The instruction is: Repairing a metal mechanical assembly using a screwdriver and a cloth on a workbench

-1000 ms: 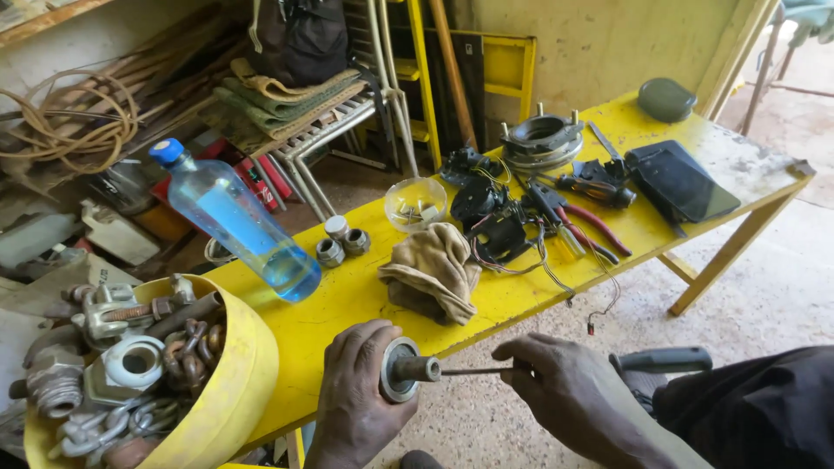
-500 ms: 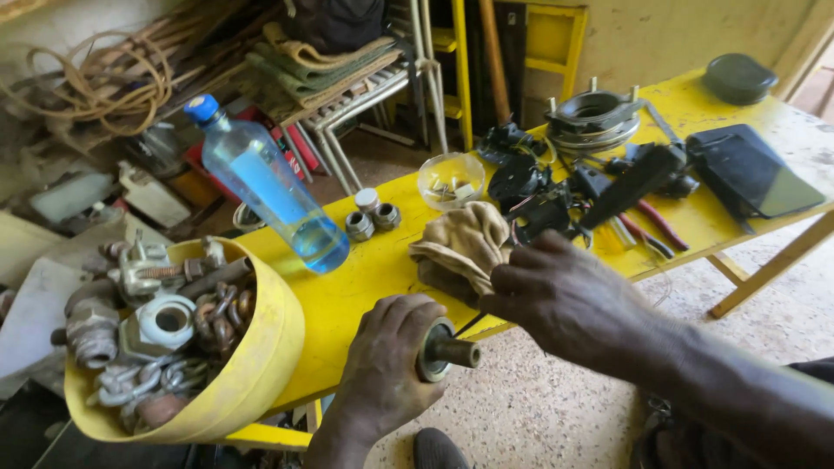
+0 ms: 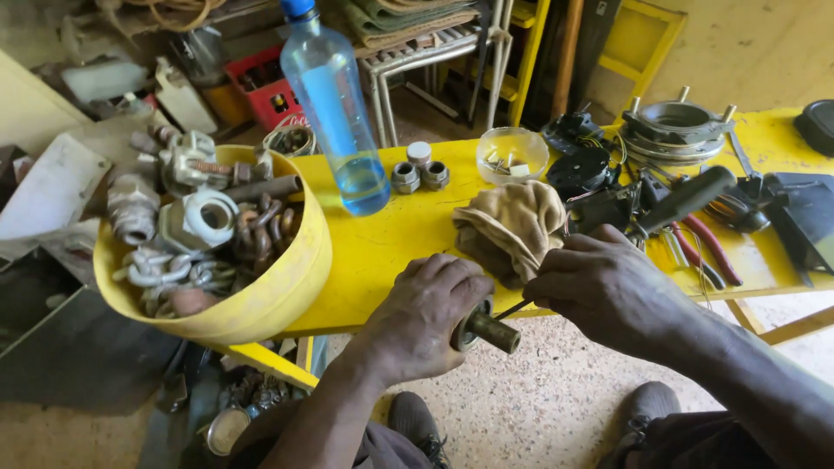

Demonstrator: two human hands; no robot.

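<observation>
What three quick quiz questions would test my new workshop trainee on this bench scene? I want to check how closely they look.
1. True or false: the left hand grips a round metal part with a shaft.
2. What does the yellow bowl hold?
3. Which stands nearer the bowl: A, plastic bottle; B, red-handled pliers?

Key: 1 true. 2 metal fittings and shackles. 3 A.

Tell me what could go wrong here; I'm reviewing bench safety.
The tool in the right hand points toward the left hand gripping the shaft part; a slip could jab the fingers. That part is held off the table edge, so it could drop. The bottle stands near and could tip.
</observation>
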